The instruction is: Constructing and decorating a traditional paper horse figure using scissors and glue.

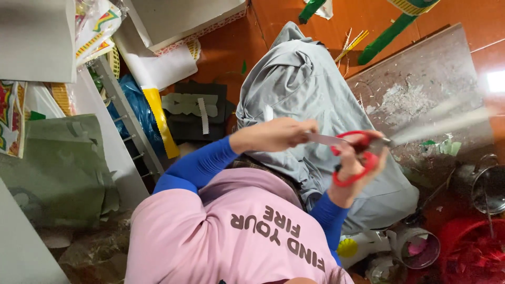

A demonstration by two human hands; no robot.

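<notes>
My right hand grips red-handled scissors, with fingers through the loops. The silver blades point left towards my left hand. My left hand is closed around a thin pale strip at the blade tips, and a small white end sticks up by its knuckles. The strip runs on to the right past the scissors and is blurred by motion. Both hands hover above a grey cloth spread over my lap. I wear a pink shirt with blue sleeves.
A worn, scuffed board with paper scraps lies on the orange floor to the right. Green paper rolls lie beyond it. A metal pot, a red basket and a tin can stand at the lower right. Green sheets, a blue bag and card stacks crowd the left.
</notes>
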